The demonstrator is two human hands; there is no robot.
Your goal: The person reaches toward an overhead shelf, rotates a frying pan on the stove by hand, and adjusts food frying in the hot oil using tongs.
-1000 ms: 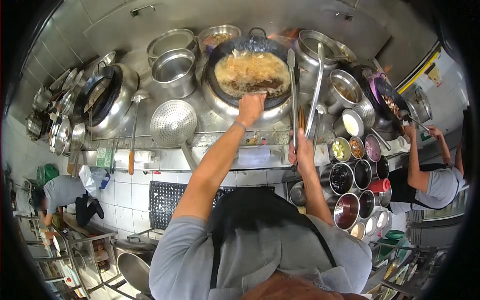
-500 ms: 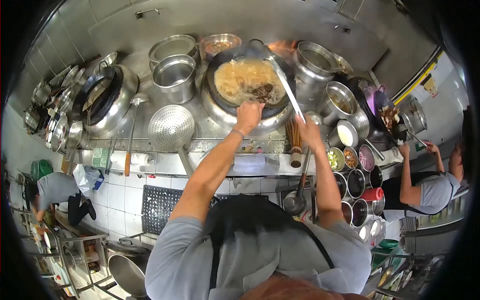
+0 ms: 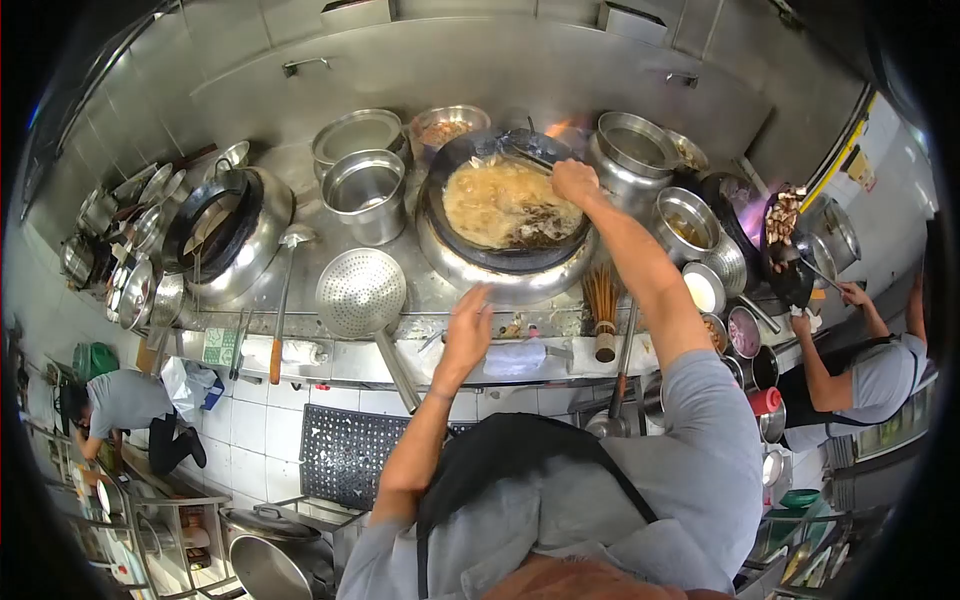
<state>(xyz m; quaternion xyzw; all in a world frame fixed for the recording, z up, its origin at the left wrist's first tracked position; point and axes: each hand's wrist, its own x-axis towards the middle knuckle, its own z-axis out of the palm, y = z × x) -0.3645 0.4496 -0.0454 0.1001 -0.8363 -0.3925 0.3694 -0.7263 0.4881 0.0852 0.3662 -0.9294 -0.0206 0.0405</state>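
My right hand is closed on the handle of a long metal cooking utensil and reaches over the right side of a wok. The utensil slants down to the left into the bubbling golden liquid; its head is hidden there. A dark patch shows at the liquid's near right. My left hand is apart from the wok, above the counter's front edge, fingers loosely stretched and nothing visible in them. Nearest to it are a perforated strainer on its left and a folded pale cloth.
Steel pots stand left of the wok, more pots to its right. A bamboo brush lies at the counter edge. Flame shows behind the wok. A co-worker handles another wok at right; another person bends at far left.
My left hand has drawn back from the wok's near rim toward the counter edge. My right hand has moved forward and left, over the wok, with the utensil. The view has shifted slightly.
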